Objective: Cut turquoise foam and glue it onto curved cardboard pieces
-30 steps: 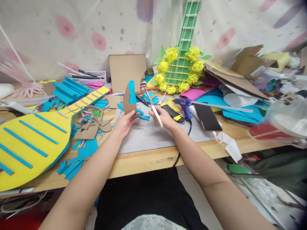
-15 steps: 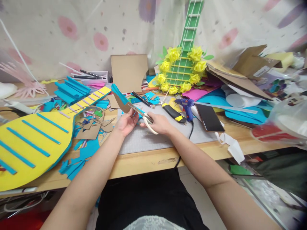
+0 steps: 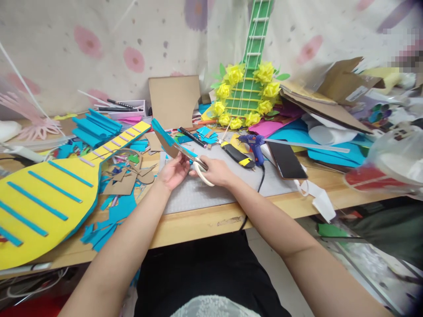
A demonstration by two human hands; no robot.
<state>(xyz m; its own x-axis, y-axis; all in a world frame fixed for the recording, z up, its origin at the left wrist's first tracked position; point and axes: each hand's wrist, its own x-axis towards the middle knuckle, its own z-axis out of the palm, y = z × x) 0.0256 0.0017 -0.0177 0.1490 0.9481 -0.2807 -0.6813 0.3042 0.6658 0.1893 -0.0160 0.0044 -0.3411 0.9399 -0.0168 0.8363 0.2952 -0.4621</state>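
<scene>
Fingers closed, my left hand (image 3: 175, 171) grips a strip of cardboard faced with blue paper (image 3: 164, 137), which slants up to the left. My right hand (image 3: 214, 171) is closed on the white-handled scissors (image 3: 202, 172); their blades lie along the blue-edged cardboard, close to my left fingertips. Both hands are just above a grey cutting mat (image 3: 188, 200). On the left lies a yellow cardboard guitar (image 3: 42, 193) with blue strips across its body. A green guitar (image 3: 247, 97) ringed with yellow paper flowers leans against the curtain at the back.
Right of my hands lie a black-and-yellow utility knife (image 3: 237, 155), a blue glue gun (image 3: 255, 147) with a cord, and a phone (image 3: 287, 160). Blue paper scraps (image 3: 114, 215) and cardboard offcuts (image 3: 120, 182) litter the left. A plastic tub (image 3: 383, 171) stands at right.
The scissors' blades look more closed along the cardboard, and the handles have come nearer together. Both hands stay almost in place; the whole view has shifted slightly.
</scene>
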